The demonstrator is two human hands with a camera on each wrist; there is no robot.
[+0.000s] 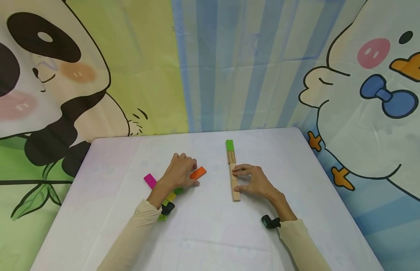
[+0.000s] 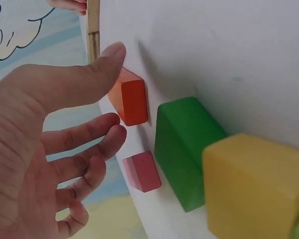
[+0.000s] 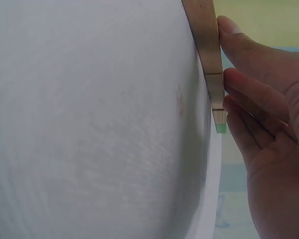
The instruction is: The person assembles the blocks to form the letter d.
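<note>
The left hand (image 1: 180,171), thumb and fingers parted, is right at an orange rectangular block (image 1: 198,173) on the white table (image 1: 210,229); the right hand (image 1: 257,181), fingers extended, touches a straight row of plain wooden rectangular blocks (image 1: 234,182)

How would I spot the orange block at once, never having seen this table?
On the white table, find the left hand, left of the row of wooden blocks. The orange block lies right by that hand, on the side facing the row. It is the only orange block in view; its neighbours include a pink block and a green block.
</note>
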